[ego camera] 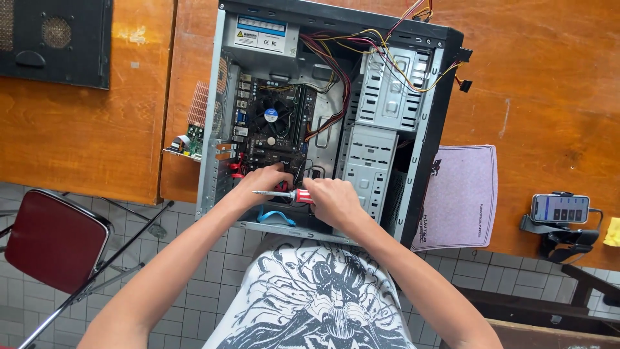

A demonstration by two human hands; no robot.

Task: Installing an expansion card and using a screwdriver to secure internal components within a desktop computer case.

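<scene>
Red and clear plastic marks the handle of a screwdriver [294,194], which is gripped in the closed fingers of the right hand [332,200] at the near edge of the open computer case [426,129]. Its metal shaft is pointed left, lying roughly level across the near end of the motherboard [274,132]. The left hand [261,179] is curled over the board's near edge, fingers bent down around something small; what is pinched there cannot be told, as the fingertips are hidden. A blue cable [274,216] is seen just below the hands, near the case wall.

For the work in hand to be done well, the tip should probably be seated squarely in the screw head before any turn is made, and the shaft should be brought upright to the board, not held at its present flat angle. The board would best be steadied by the left hand at its edge, clear of the fan [271,116] and the bundled wires [336,71]. Loose wires are best kept away from the blade.
</scene>
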